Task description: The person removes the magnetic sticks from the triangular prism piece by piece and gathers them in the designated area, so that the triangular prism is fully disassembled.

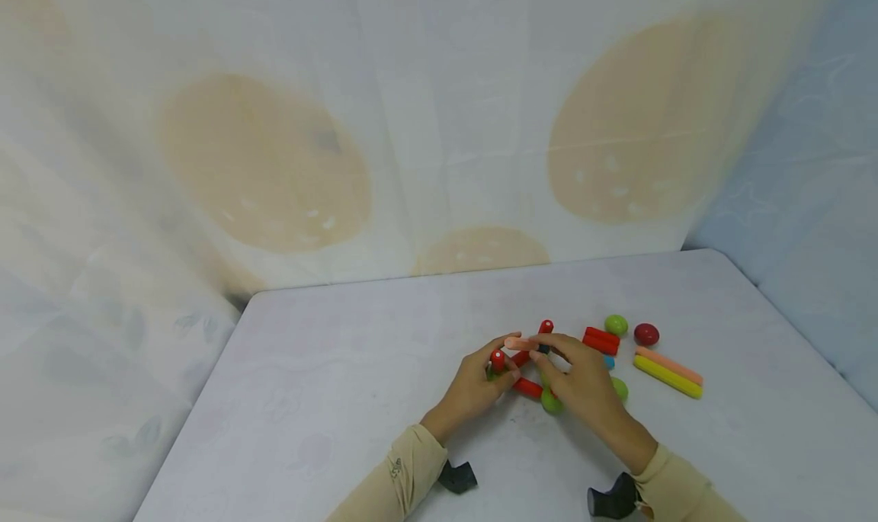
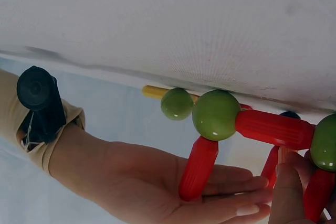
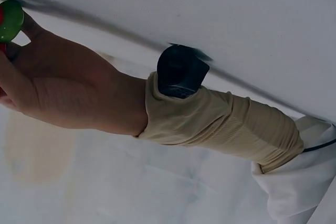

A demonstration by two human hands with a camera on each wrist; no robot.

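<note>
Beside the green ball [image 1: 551,401], my left hand [image 1: 475,389] pinches a red rod [image 1: 497,360]. My right hand [image 1: 583,381] grips the peach rod [image 1: 521,344]; I'd steady the frame while seating it.

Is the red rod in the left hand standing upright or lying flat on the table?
Upright: the red rod shows its white end cap pointing up, gripped by the left hand.

This looks like a makeshift recording corner rather than a lived-in room. A plain white desk [image 1: 343,369] stands boxed in by hanging cloth backdrops [image 1: 425,126] printed with big tan circles, with pale blue fabric [image 1: 809,202] at right. Only colourful toy rods and balls [image 1: 658,354] lie on it.
</note>
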